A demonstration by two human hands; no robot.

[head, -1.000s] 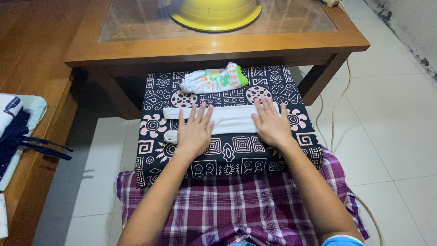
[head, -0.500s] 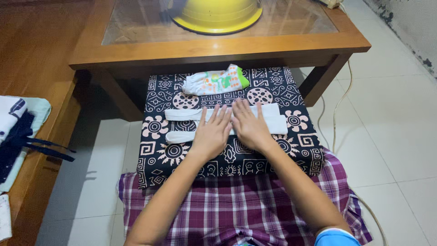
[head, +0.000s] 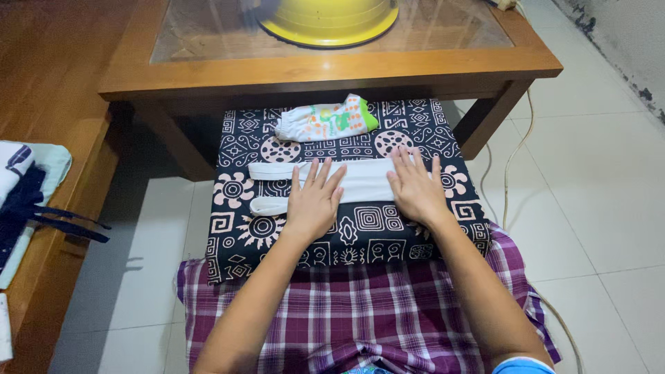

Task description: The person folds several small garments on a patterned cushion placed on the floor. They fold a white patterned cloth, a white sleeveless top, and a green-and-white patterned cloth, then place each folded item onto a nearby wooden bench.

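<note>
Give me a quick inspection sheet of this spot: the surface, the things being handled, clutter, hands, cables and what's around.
Surface: black patterned cloth with pale motifs, spread over a block in front of the lap.
Things handled: folded white garment with two straps to the left, lying flat on the cloth.
Clutter: small white sock with orange and green print, at the cloth's far edge.
Hands: left hand and right hand both flat, palms down, fingers spread on the garment; no grip on anything.
Cables: pale cord trailing over the tiled floor at right.
Surroundings: wooden glass-topped table carrying a yellow bowl; purple plaid fabric over the lap; folded clothes on a wooden ledge at left.
</note>
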